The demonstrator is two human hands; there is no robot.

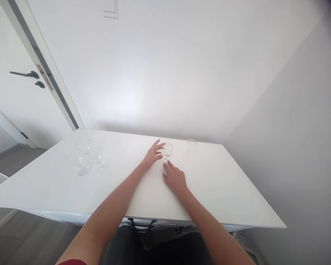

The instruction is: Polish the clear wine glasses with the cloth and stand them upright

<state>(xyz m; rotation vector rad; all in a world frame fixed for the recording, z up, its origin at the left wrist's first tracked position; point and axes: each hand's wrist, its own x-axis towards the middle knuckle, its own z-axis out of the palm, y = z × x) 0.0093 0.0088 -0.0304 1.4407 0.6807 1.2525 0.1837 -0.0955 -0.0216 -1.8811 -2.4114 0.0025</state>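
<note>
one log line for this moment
left hand: open, beside glass | right hand: at its lower part | more glasses: table's left side

Left arm (110, 206): one, bare, entered at the lower edge left of centre and slanted up toward the middle of the frame. Left wrist (145, 164): near straight. Left hand (153, 152): at centre, just below mid-height; fingers spread and lightly curved, tips toward the right. Right arm (206, 221): one, bare, rose from the lower right, slanted up and left. Right hand (175, 178): below and right of the left, apart from it; back uppermost, fingers bent, tips toward the upper left; closeness of grip unclear. Legs (124, 244): two, dark-clad, bottom centre, partly hidden.
</note>
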